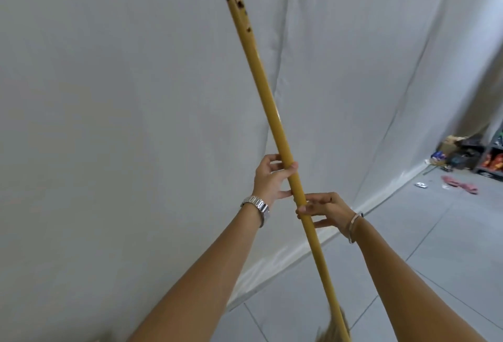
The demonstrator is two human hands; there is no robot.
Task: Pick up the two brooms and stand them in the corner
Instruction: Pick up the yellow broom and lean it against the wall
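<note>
One broom with a long yellow handle [268,91] stands nearly upright in front of me, its top leaning left toward the white sheet. Its pale straw head [333,332] shows at the bottom edge. My left hand [270,177], with a metal watch on the wrist, grips the handle at mid-height. Just below it, my right hand [324,209], with a thin bracelet, is wrapped around the same handle. A second broom is not in sight.
A white fabric sheet [122,96] hangs as a wall across the left and centre, folding onto the grey tiled floor [435,246]. At the far right stand a shelf with colourful packets [491,159], boxes and clutter [451,151], and a pink cloth [460,182] on the floor.
</note>
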